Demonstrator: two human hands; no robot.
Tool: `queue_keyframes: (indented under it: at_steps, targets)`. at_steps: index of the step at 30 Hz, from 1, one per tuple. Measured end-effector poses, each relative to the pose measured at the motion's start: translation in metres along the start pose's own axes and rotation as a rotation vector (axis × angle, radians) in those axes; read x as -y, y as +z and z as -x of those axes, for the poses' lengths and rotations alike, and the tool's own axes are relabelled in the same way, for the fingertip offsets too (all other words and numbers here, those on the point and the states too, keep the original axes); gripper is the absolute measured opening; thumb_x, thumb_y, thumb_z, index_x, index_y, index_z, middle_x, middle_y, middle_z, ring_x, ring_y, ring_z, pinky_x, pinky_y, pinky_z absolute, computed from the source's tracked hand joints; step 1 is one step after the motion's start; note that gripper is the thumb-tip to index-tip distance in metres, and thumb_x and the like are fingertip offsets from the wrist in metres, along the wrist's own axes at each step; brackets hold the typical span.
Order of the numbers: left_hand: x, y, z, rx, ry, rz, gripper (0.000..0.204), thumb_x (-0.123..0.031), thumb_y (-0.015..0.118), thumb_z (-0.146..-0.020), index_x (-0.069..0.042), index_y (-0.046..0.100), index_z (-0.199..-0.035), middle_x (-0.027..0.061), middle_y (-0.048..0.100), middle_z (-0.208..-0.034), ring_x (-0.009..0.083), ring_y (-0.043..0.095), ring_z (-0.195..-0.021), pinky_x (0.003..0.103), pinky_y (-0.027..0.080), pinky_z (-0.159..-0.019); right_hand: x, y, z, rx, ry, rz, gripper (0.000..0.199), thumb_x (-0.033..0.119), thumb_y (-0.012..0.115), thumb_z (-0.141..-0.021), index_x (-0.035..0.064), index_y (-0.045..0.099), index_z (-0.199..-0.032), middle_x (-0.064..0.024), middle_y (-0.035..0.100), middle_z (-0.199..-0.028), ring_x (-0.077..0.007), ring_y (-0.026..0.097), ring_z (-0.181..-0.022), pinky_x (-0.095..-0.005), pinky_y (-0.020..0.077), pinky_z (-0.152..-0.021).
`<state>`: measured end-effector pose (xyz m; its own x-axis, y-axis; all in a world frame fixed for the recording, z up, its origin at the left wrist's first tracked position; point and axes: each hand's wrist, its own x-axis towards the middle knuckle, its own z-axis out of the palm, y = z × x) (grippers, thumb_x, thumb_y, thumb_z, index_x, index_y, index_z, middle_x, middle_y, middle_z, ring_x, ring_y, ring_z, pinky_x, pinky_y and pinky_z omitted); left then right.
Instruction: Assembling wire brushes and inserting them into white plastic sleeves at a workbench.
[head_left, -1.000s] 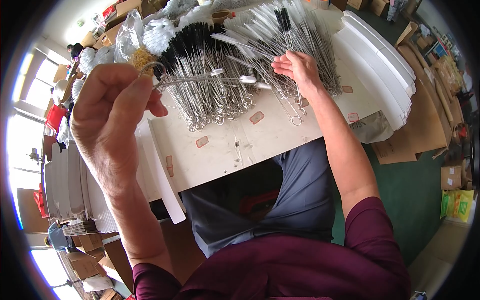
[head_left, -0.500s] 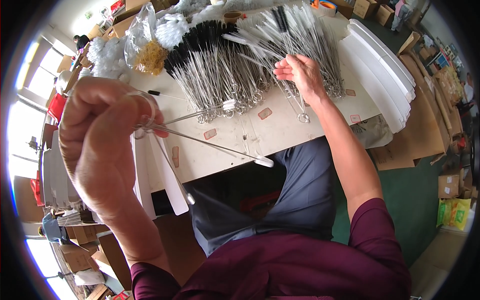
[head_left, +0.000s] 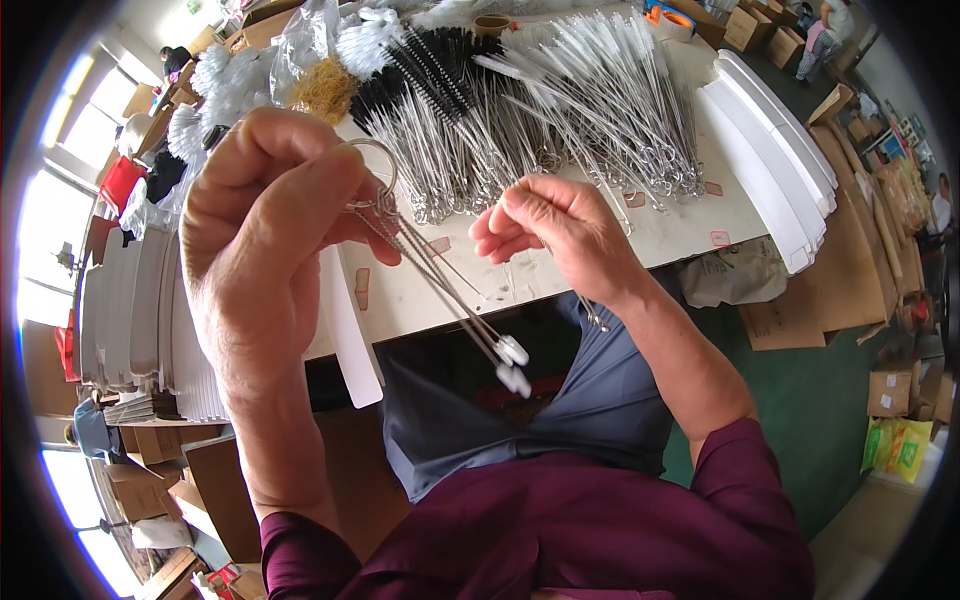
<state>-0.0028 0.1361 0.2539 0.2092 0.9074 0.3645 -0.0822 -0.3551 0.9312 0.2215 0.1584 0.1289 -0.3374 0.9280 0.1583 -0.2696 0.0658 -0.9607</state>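
Observation:
My left hand (head_left: 265,215) is raised at the left, its fingers closed on a metal ring (head_left: 378,160). Several thin twisted-wire brushes hang from that ring, slanting down to small white tips (head_left: 512,352). Near the table's front edge, my right hand (head_left: 560,225) is closed around the wire stems of black-bristled brushes (head_left: 440,85). Their bristles point up and away to the left, and their looped ends (head_left: 597,322) stick out below the hand. Behind both hands lies a heap of wire brushes with clear bristles (head_left: 610,80) and black ones.
The white table (head_left: 740,190) carries a pile of tan rubber bands (head_left: 325,90), plastic bags (head_left: 305,45) and a tape roll (head_left: 672,22). White card strips (head_left: 770,150) are stacked at the right edge, beside brown cardboard (head_left: 850,250). More white sheets (head_left: 140,310) stand at the left.
My right hand has come nearer and left, carrying black-bristled brushes away from the heap. My left hand has shifted right, and its hanging brushes have swung closer together.

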Motion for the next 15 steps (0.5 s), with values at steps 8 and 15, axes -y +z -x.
queue_keyframes:
  at_steps: [8, 15]
  targets:
    - [0.015, -0.008, 0.001, 0.001, -0.056, 0.117, 0.013, -0.008, 0.051, -0.101, 0.001, 0.058, -0.095, 0.0088, 0.059, -0.08, 0.0188, 0.062, -0.068, 0.032, 0.054, -0.058, -0.011, 0.028, 0.015, 0.094, 0.039, -0.115, 0.032, 0.022, 0.052, -0.109, -0.0037, 0.065, -0.096, -0.0149, 0.073, -0.096, -0.0198, 0.072, -0.091, -0.0339, 0.0601, -0.082]
    - [0.025, -0.022, 0.0, -0.019, -0.051, 0.154, 0.014, -0.008, 0.056, -0.099, 0.003, 0.065, -0.101, 0.0111, 0.067, -0.089, 0.0168, 0.068, -0.075, 0.032, 0.059, -0.06, -0.02, 0.024, 0.017, 0.058, 0.033, -0.056, 0.031, 0.022, 0.053, -0.108, -0.0046, 0.067, -0.101, -0.011, 0.073, -0.093, -0.0149, 0.07, -0.087, -0.031, 0.0582, -0.081]
